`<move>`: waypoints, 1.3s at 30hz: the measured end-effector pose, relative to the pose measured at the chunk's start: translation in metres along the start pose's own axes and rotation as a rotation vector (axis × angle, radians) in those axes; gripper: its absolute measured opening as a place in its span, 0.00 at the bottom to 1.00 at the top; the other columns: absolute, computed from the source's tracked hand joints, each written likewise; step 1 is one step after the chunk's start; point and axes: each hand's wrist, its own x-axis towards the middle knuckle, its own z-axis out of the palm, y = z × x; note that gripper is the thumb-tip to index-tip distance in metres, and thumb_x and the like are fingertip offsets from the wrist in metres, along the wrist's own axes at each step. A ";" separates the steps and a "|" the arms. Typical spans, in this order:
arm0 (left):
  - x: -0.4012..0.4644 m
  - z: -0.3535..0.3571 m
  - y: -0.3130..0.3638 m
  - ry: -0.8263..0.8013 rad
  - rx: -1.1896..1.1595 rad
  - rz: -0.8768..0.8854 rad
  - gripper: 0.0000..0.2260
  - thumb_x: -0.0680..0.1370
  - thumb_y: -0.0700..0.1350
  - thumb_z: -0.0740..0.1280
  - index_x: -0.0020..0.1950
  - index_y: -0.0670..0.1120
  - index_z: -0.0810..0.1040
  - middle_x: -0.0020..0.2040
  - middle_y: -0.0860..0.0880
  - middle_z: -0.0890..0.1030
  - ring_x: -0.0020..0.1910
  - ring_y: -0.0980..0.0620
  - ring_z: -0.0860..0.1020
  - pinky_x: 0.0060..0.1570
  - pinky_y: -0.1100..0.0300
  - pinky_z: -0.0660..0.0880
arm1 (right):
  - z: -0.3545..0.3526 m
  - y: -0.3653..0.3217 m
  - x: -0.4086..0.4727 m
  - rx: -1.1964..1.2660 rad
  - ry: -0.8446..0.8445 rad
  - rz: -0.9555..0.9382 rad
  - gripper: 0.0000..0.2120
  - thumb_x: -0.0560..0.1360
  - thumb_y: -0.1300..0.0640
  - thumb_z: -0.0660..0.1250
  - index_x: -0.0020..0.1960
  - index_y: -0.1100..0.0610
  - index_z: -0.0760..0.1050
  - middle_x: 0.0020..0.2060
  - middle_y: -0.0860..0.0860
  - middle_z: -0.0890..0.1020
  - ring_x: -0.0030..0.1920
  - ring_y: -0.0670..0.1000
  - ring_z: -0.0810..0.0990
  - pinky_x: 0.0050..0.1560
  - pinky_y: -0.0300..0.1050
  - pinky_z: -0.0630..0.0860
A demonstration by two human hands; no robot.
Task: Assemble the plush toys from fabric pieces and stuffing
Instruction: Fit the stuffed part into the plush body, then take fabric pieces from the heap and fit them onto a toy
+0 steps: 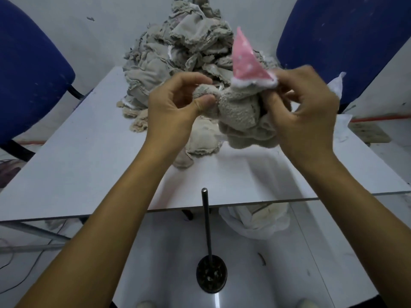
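I hold a grey-beige plush toy skin in the air above the white table. A pink dotted cone hat with a white fuzzy rim sticks up from its top. My left hand pinches a small limb of the skin between thumb and fingers. My right hand grips the skin's right side just under the hat rim, its fingers curled into the fabric. Part of the toy is hidden behind my right hand.
A tall heap of beige fabric skins fills the table's far middle, with a few loose pieces under my hands. Blue chairs flank the table. An upright metal rod on a dark round base stands below the near edge, beside a white bag.
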 end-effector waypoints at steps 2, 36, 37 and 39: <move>-0.001 0.001 0.002 0.003 -0.001 0.012 0.11 0.72 0.34 0.75 0.49 0.48 0.81 0.44 0.45 0.82 0.42 0.42 0.80 0.48 0.41 0.80 | -0.001 -0.002 0.002 0.012 -0.050 0.006 0.09 0.78 0.60 0.69 0.57 0.59 0.82 0.47 0.50 0.82 0.46 0.51 0.79 0.48 0.53 0.79; -0.017 0.009 -0.050 -0.479 0.481 -0.457 0.16 0.77 0.55 0.70 0.65 0.57 0.77 0.48 0.55 0.83 0.39 0.57 0.82 0.43 0.64 0.75 | 0.037 0.019 -0.041 0.197 -0.720 0.776 0.27 0.76 0.47 0.69 0.73 0.46 0.66 0.53 0.49 0.82 0.50 0.53 0.83 0.43 0.43 0.76; -0.016 0.010 -0.049 -0.438 0.458 -0.431 0.12 0.79 0.53 0.68 0.62 0.57 0.79 0.45 0.54 0.84 0.38 0.56 0.82 0.44 0.60 0.76 | 0.040 0.019 -0.044 0.192 -0.676 0.770 0.31 0.75 0.47 0.71 0.74 0.44 0.63 0.52 0.49 0.81 0.50 0.52 0.82 0.43 0.44 0.76; -0.015 0.009 -0.052 -0.343 0.486 -0.386 0.06 0.80 0.49 0.67 0.56 0.57 0.80 0.45 0.52 0.83 0.42 0.53 0.80 0.46 0.56 0.75 | 0.042 0.019 -0.049 0.205 -0.584 0.735 0.33 0.72 0.54 0.73 0.72 0.42 0.64 0.43 0.44 0.81 0.43 0.46 0.81 0.38 0.42 0.74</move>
